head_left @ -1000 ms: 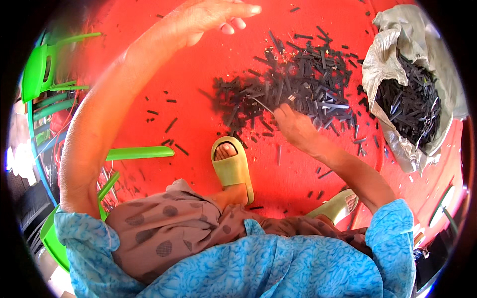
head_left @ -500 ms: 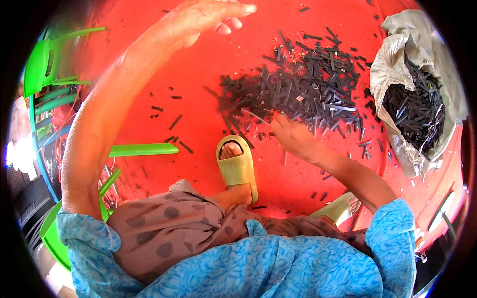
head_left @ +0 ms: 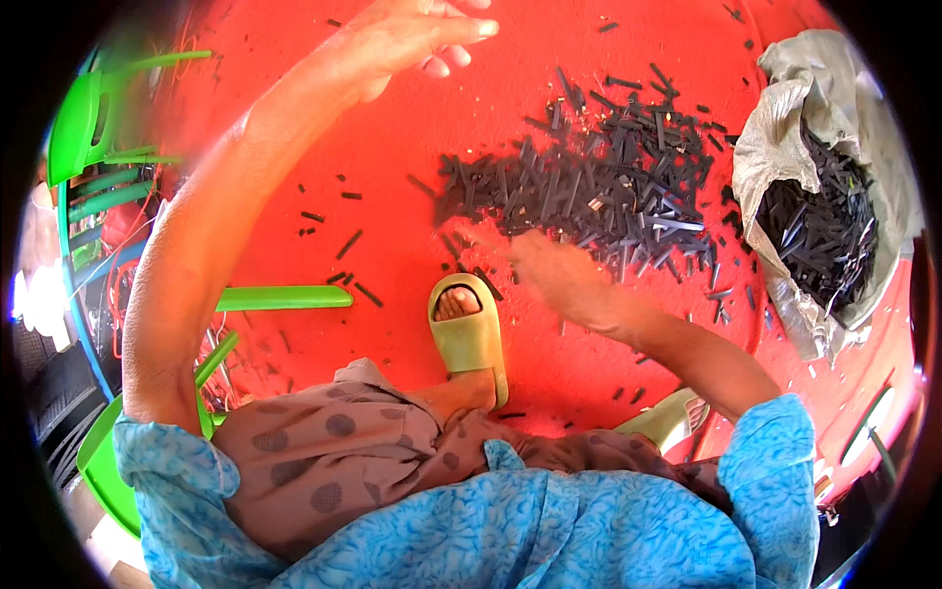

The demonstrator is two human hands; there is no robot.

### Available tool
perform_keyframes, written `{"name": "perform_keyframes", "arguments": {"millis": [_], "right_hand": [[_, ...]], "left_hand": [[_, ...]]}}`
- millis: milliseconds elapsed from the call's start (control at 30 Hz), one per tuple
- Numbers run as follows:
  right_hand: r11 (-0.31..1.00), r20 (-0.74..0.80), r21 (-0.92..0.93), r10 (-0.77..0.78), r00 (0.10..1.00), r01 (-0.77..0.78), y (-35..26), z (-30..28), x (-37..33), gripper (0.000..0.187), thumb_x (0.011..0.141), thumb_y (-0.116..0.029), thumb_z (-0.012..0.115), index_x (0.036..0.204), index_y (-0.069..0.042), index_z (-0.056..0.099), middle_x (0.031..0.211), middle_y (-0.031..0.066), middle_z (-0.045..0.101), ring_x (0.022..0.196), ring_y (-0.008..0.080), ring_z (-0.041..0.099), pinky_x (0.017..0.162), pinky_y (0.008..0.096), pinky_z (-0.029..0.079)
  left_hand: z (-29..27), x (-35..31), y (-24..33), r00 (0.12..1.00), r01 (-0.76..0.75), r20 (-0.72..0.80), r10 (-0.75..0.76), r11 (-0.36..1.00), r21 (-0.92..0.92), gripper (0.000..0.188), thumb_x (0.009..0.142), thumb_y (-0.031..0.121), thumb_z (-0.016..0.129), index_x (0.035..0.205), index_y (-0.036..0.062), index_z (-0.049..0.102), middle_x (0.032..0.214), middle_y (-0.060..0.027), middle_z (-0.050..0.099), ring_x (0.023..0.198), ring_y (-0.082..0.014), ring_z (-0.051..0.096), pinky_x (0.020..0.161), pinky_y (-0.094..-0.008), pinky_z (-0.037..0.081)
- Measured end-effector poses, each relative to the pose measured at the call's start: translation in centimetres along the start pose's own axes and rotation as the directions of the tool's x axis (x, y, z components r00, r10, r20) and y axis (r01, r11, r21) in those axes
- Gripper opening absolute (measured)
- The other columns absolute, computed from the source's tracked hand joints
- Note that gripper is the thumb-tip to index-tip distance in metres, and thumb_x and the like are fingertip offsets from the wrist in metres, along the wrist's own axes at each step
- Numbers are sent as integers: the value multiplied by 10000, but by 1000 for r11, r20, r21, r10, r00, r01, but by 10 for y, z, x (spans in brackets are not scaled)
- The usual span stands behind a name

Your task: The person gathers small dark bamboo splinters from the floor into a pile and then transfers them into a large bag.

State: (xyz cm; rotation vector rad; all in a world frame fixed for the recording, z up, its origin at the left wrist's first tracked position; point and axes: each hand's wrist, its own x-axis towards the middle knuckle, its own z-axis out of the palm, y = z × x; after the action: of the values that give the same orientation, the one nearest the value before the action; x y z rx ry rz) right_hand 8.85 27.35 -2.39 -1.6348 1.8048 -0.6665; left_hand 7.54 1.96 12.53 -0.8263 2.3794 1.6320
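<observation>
A loose heap of short black strips (head_left: 589, 182) lies on the red floor covering in front of me. My left hand (head_left: 427, 41) is raised at the top of the view, beyond the heap's left side. Its fingers are apart and nothing shows in them. Low over the heap's near edge is my right hand (head_left: 561, 280), knuckles up and smeared by motion. Its fingertips blur into the floor and the black strips, so whether they grip anything is hidden.
To the right lies a pale woven sack (head_left: 775, 147), its mouth open on more black strips (head_left: 829, 231). My yellow-green slipper (head_left: 466, 339) is close to the heap. Green plastic chair parts (head_left: 285, 297) stand at left. Stray strips (head_left: 348, 243) dot the red floor covering (head_left: 392, 196).
My right hand has shifted slightly left and nearer to me; the thin pale strip seen at its fingers before no longer shows clearly. My left hand has moved slightly, its fingers more spread.
</observation>
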Motion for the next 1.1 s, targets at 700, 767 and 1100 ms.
{"name": "perform_keyframes", "arguments": {"millis": [700,767,1100], "right_hand": [[786,-153,-452,-534,831,421,25,24,203,90,707,-185,517,774,-159,571,775,-3,554,859,188,509,725,327,412],[781,-148,-437,-552,821,446,32,28,204,78,711,-182,513,760,-158,569,767,-9,553,852,186,507,720,321,412],[677,186,-362,-621,761,641,59,-10,130,72,760,-226,495,724,-177,534,774,-29,503,865,158,462,729,299,376]], "left_hand": [[-14,23,-13,997,-82,-12,82,970,-227,257,812,193,604,995,34,518,790,-14,550,650,-76,541,539,-195,451],[-15,28,-19,997,-74,0,76,971,-228,259,813,194,603,996,32,517,787,-15,550,650,-76,541,539,-196,451],[-15,29,-7,995,-101,-43,95,978,-182,225,817,178,583,969,26,516,757,-18,537,619,-77,529,499,-191,444]]}}
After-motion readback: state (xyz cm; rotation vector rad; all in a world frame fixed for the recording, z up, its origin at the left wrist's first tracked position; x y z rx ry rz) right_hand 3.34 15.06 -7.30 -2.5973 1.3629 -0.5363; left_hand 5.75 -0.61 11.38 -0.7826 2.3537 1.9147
